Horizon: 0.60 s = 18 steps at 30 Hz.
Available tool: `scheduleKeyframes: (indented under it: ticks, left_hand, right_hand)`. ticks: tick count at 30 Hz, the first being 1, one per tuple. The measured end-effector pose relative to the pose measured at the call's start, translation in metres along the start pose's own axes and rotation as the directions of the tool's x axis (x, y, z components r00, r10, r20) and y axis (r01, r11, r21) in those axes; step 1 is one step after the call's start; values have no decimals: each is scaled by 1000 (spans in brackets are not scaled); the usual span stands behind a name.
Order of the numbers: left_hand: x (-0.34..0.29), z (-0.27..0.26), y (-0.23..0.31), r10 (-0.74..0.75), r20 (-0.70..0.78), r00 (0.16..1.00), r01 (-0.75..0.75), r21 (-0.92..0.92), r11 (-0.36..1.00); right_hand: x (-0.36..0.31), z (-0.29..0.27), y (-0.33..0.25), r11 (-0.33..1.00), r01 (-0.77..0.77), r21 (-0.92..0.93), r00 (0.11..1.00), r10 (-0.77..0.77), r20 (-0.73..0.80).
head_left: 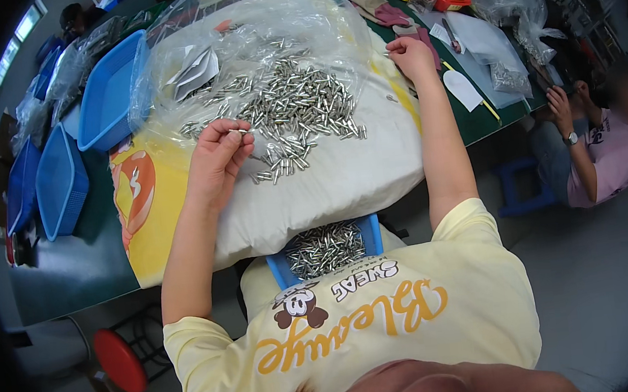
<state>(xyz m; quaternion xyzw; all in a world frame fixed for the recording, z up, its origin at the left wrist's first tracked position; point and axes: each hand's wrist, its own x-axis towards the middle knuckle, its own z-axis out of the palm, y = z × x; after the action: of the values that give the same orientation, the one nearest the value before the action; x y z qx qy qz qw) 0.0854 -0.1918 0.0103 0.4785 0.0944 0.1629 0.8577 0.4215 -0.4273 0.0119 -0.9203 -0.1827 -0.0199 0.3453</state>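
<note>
A heap of small silvery metal pins (305, 98) lies on a white cloth (315, 203) spread over the table. At the heap's near left edge, my left hand (221, 153) is closed in a pinch on one small metal pin (241, 132). My right hand (414, 59) is over the cloth's far right side, next to pink-and-grey gloves (419, 36). Its thumb and fingers are drawn together; whatever is between them is too small to make out. A blue basket (373, 236) full of similar metal pins rests at my lap, below the table edge.
Clear plastic sheeting (163, 40) surrounds the heap, with folded white paper (196, 71) on it. Blue baskets (63, 182) stand at the left. A yellow pencil-like stick (489, 109) lies on the green table at right. Another person (611, 137) sits beyond; a red stool (120, 362) stands lower left.
</note>
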Motion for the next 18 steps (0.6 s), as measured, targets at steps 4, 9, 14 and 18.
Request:
scheduleKeyframes:
  ticks: [4, 9, 14, 18]
  left_hand:
    - [-3, -8, 3, 16, -27, 1000, -16, -2, 1000]
    - [-5, 7, 12, 76, -82, 994, -63, 145, 987]
    - [-23, -56, 49, 466, -337, 818, -124, 688, 715]
    - [-42, -120, 94, 679, -470, 564, 176, 871, 458]
  right_hand:
    - [6, 13, -12, 992, 117, -42, 993, -118, -25]
    - [1, 3, -5, 979, 202, -24, 950, -202, -240]
    - [1, 1, 2, 943, 330, 40, 902, -303, -309]
    - [0, 7, -15, 872, 416, 258, 894, -339, -293]
